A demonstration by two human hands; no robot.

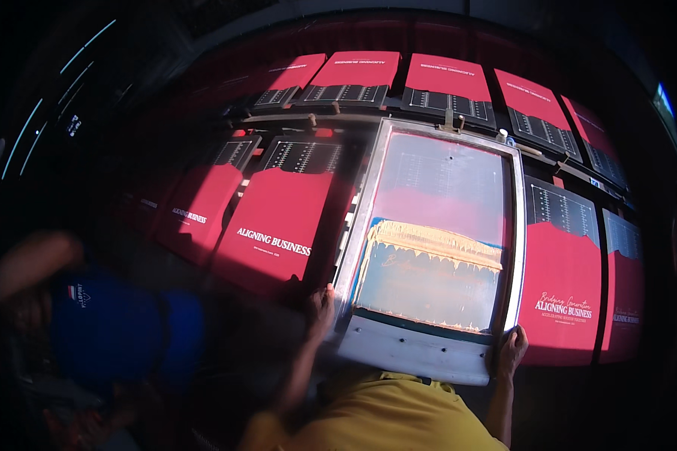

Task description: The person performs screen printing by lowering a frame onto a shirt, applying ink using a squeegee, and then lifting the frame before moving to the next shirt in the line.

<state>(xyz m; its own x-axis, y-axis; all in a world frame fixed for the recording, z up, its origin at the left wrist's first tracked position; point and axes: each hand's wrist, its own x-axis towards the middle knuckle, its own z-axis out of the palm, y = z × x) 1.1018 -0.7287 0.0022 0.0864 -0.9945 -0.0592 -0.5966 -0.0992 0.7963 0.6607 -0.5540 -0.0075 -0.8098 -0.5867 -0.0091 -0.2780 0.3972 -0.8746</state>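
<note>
A screen-printing frame (414,352) with a metal rim lies tilted in front of me, over one of the boards. Across the middle of its mesh (447,169) runs a thick, ragged band of tan ink (436,244), and a thinner ink line marks the stencil's lower edge. My left hand (322,310) grips the frame's left side near the bottom corner. At the lower right corner my right hand (513,347) is closed round the rim. Red fabric shows faintly through the upper mesh. Both hands' undersides are hidden.
Red printed shirts (278,210) lie on black boards with white ruled marks (305,155), in two rows. Another printed shirt (564,278) is just right of the frame. A metal rail (346,116) runs between the rows. Someone in blue (105,323) is at the dark left.
</note>
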